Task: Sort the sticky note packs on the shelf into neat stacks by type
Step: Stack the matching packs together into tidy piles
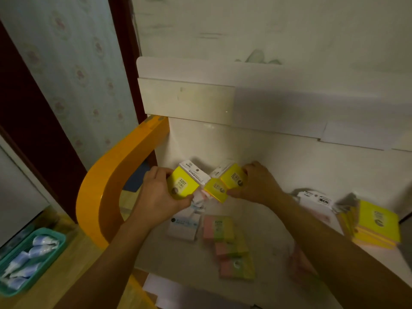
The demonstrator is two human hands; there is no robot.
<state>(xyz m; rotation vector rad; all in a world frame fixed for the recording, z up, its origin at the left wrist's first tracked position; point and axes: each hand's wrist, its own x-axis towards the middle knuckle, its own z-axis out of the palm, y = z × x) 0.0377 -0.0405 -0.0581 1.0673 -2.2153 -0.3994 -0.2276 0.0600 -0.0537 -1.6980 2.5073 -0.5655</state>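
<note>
My left hand (156,197) grips a yellow sticky note pack (184,184) with a white header card, held above the back left of the white shelf (263,237). My right hand (258,186) grips two yellow packs (225,186) together, right beside the left one. Below them on the shelf lie a white-blue pack (184,226) and three pink-green-yellow packs (219,228), one in front of the other. A stack of yellow and orange packs (376,226) stands at the right edge. White-pink packs (316,201) lie behind my right forearm, partly hidden.
An orange curved shelf bracket (107,186) rises at the left of the shelf. A teal basket (55,253) with blue-white items sits on a lower wooden surface at the far left. A beige panel (187,101) closes the shelf's back.
</note>
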